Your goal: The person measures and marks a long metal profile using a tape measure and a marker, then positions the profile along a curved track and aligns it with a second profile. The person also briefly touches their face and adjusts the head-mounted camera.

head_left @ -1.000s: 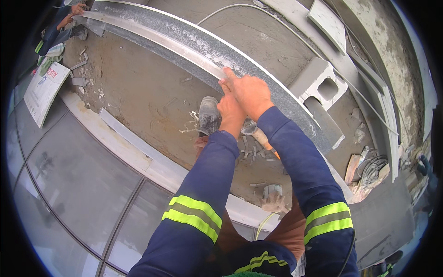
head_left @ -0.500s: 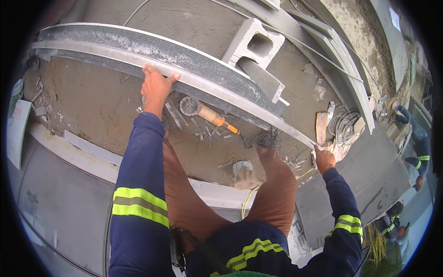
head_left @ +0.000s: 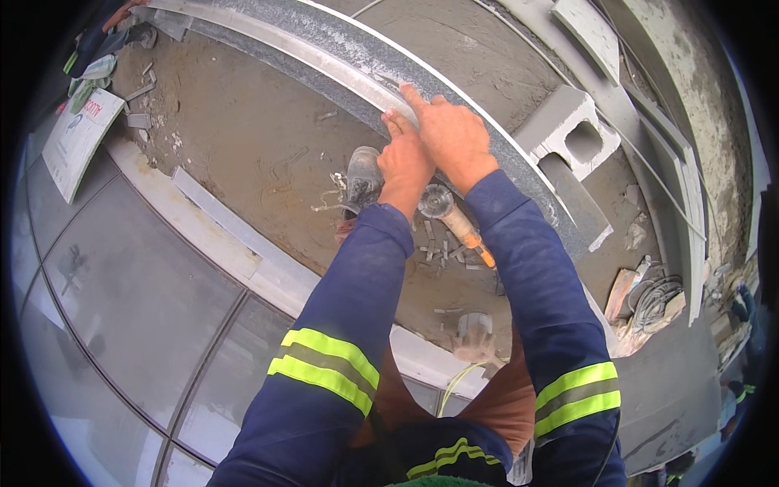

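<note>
My left hand (head_left: 403,166) is closed on a long pale metal straightedge (head_left: 280,39), its fingertips pressed against the bar. The straightedge lies along a speckled grey stone slab (head_left: 324,31) with whitish dust on it. Right beside it, my right hand (head_left: 454,144) rests over the bar and slab. One of its fingers reaches forward onto the stone; the others curl under, and whatever they hold, if anything, is hidden. An angle grinder (head_left: 454,215) with an orange-tipped handle lies on the ground below my right wrist.
A hollow concrete block (head_left: 572,134) stands beyond the slab's right end. Coiled cable (head_left: 656,302) lies at the right, near long grey strips (head_left: 690,219). Stone offcuts (head_left: 442,253) litter the ground around the grinder. Another person's hand (head_left: 122,15) shows at the far left.
My view has shifted left. My right hand has left the straightedge's right end and come beside my left hand. The grinder appears unmoved on the ground.
</note>
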Available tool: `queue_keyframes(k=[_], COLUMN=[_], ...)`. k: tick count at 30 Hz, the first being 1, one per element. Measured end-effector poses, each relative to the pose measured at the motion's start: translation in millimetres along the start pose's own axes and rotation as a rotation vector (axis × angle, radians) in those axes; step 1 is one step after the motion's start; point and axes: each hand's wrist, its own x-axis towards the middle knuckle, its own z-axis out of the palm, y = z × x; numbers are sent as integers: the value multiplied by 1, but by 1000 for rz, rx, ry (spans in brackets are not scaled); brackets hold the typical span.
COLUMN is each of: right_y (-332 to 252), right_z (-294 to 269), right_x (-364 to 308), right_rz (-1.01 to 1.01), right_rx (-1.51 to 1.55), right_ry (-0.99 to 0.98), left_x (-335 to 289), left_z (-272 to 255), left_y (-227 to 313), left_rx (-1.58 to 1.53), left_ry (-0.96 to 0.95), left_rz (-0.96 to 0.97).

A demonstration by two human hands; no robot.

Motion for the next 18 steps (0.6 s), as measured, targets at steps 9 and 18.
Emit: queue_keyframes(k=[9,18], right_y=[-27,106], right_z=[0,24], right_x=[31,-193], right_rz=[-39,255], right_rx=[-29,-236], right_ry=[-79,-301], left_x=[0,-1], left_z=[-1,-1], left_y=[-7,1], left_rx=[-86,4], left_ry=[-64,51], left_rz=[23,9])
